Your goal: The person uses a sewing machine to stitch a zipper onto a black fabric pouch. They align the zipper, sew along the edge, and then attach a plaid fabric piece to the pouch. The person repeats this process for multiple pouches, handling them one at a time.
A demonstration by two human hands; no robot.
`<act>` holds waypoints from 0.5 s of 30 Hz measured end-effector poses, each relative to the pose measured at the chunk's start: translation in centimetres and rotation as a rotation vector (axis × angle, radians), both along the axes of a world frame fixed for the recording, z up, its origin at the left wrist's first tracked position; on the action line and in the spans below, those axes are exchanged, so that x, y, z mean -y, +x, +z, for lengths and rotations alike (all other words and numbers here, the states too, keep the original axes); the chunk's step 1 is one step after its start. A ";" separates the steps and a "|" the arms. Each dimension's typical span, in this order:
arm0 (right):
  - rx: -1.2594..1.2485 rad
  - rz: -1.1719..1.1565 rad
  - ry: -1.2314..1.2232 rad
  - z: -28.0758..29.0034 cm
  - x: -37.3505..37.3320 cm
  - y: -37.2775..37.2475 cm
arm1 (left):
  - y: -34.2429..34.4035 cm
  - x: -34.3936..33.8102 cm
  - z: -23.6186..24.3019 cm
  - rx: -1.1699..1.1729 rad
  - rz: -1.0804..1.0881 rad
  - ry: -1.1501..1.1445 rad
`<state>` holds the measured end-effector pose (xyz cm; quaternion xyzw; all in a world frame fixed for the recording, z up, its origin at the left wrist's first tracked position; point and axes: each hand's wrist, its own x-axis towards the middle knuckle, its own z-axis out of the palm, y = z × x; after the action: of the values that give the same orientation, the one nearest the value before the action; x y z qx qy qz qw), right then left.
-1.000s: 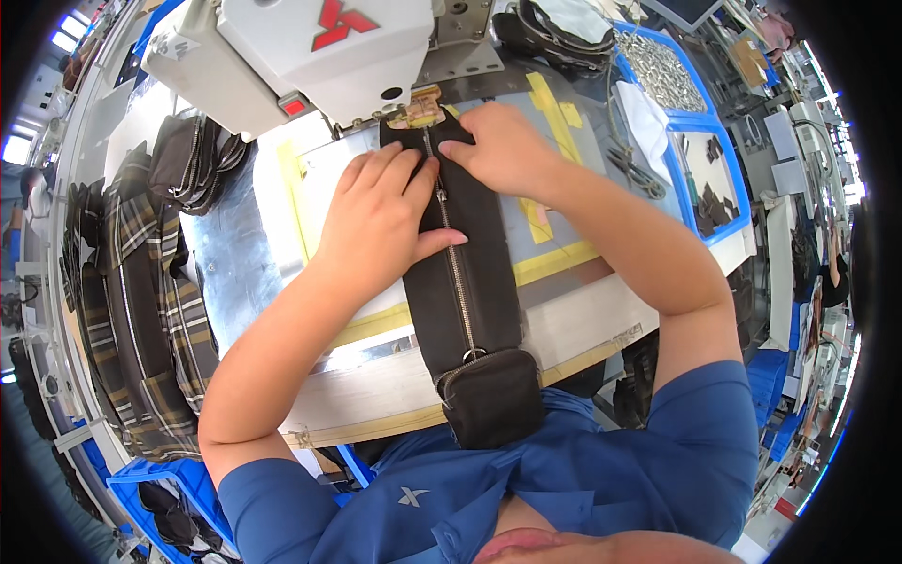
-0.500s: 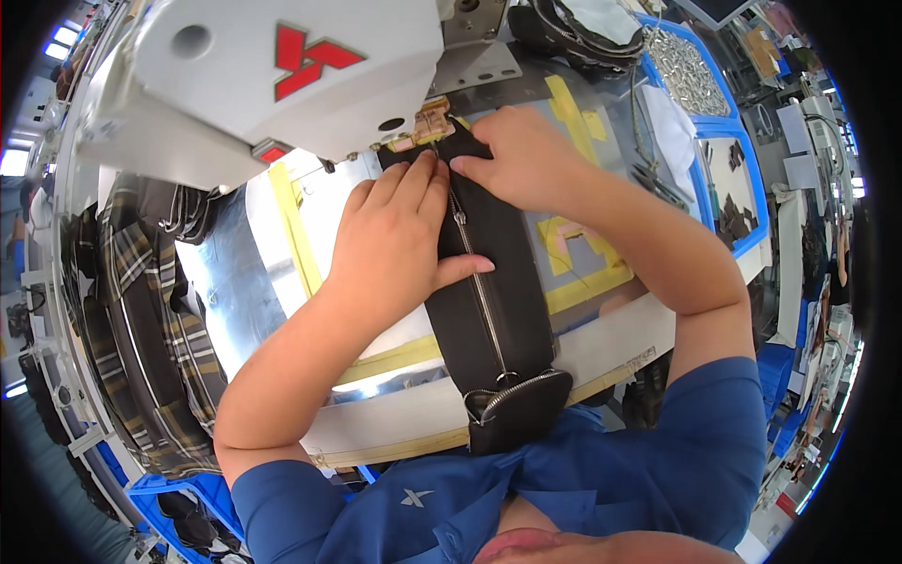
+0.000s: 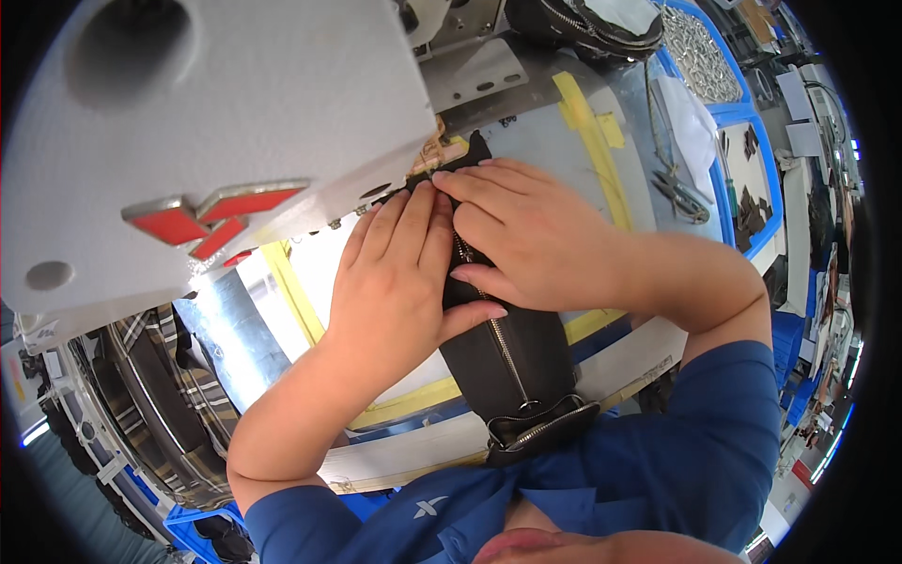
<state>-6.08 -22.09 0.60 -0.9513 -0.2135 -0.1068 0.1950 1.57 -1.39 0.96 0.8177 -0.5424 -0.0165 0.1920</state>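
A long black piece (image 3: 512, 362) with a metal zipper (image 3: 508, 355) down its middle lies lengthwise from the sewing machine (image 3: 282, 103) toward my body. My left hand (image 3: 399, 268) rests flat on its left side, fingers stretched toward the needle area and thumb out across the zipper. From the right, my right hand (image 3: 536, 235) lies over the upper part, its fingertips close to the left hand's and its thumb near the zipper. The needle and the piece's far end are mostly hidden behind the machine head and my fingers.
Plaid and black bags (image 3: 155, 395) are stacked at the left. A black zippered item (image 3: 587, 33) lies at the back. Blue trays (image 3: 772, 211) at the right hold metal parts and dark scraps. Thread snips (image 3: 681, 197) lie beside a white cloth. Yellow tape (image 3: 601, 150) marks the worktop.
My right hand has moved from the piece's right edge inward over the zipper, beside the left hand. My view has shifted, so the machine head looks larger and nearer.
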 end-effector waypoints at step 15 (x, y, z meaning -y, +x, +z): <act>-0.057 0.008 -0.058 0.4 -0.3 -0.1 | -0.1 -0.2 -0.2 -0.025 0.001 0.012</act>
<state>-6.15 -21.76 0.98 -0.9584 -0.2145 -0.0729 0.1738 1.45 -1.21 0.76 0.8190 -0.5393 -0.0297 0.1937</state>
